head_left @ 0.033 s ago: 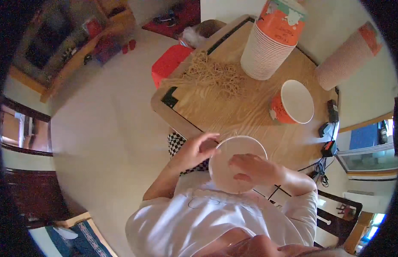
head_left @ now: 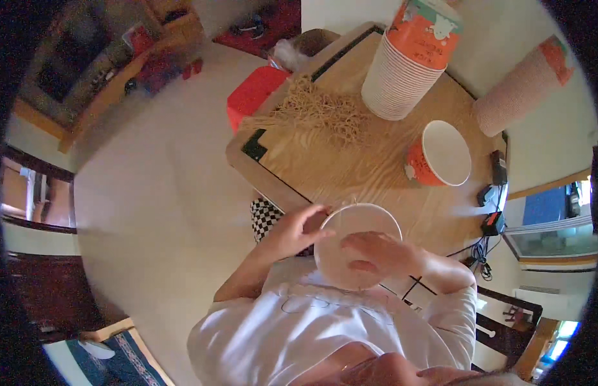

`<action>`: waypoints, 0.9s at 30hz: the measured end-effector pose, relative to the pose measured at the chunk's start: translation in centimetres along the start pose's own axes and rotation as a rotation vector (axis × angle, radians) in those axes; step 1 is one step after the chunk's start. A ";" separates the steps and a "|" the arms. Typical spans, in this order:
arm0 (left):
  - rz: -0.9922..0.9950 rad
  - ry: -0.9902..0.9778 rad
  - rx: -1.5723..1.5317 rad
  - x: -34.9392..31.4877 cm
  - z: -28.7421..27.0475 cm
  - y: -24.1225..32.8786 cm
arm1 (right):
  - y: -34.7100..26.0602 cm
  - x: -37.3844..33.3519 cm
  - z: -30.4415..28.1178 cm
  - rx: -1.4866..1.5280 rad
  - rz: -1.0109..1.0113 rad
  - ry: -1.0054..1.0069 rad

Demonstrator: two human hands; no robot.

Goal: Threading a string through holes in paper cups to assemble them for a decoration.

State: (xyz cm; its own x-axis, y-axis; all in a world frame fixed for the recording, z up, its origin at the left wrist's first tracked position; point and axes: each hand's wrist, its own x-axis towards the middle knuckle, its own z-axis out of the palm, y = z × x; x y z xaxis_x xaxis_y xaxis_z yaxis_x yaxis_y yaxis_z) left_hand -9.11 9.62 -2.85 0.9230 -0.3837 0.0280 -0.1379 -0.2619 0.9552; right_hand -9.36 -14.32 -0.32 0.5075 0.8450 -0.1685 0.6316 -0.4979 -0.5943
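Observation:
A white paper tub with its round mouth facing up sits at my lap by the table's near edge. My left hand is at the tub's left rim, its thumb and fingers curved apart with a gap between them. The thumb tip overlaps the rim; whether the fingers press the outer wall I cannot tell. Inside the mouth lies my right hand, thumb and fingers apart, with no object showing between them. Its palm side is partly hidden. Further off on the wooden table stands another paper tub, orange outside and tilted.
A tall stack of nested paper tubs rises at the far side. Another stack leans by the wall. Tangled brown strands spread over the far left of the table. A red box, black adapters and cables flank the table.
My left hand has shifted slightly, its thumb now reaching a little further over the tub's rim. My right hand and the tub look nearly unchanged.

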 end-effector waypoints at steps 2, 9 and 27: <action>0.019 -0.018 0.152 -0.6 0.6 0.1 | -0.5 1.0 0.0 0.142 0.024 -0.055; -0.059 0.148 0.147 -0.6 0.3 0.2 | -3.7 1.1 -3.8 1.203 0.100 -0.177; 0.251 0.537 0.460 2.2 -2.1 -0.2 | -4.2 3.0 -5.4 1.292 0.197 0.340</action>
State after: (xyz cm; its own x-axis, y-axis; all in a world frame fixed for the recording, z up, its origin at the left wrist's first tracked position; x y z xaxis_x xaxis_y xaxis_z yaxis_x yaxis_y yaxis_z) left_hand -6.30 10.72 -2.34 0.8761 -0.0264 0.4814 -0.3947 -0.6128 0.6846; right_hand -7.40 -10.76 5.92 0.7630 0.5977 -0.2462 -0.3710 0.0929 -0.9240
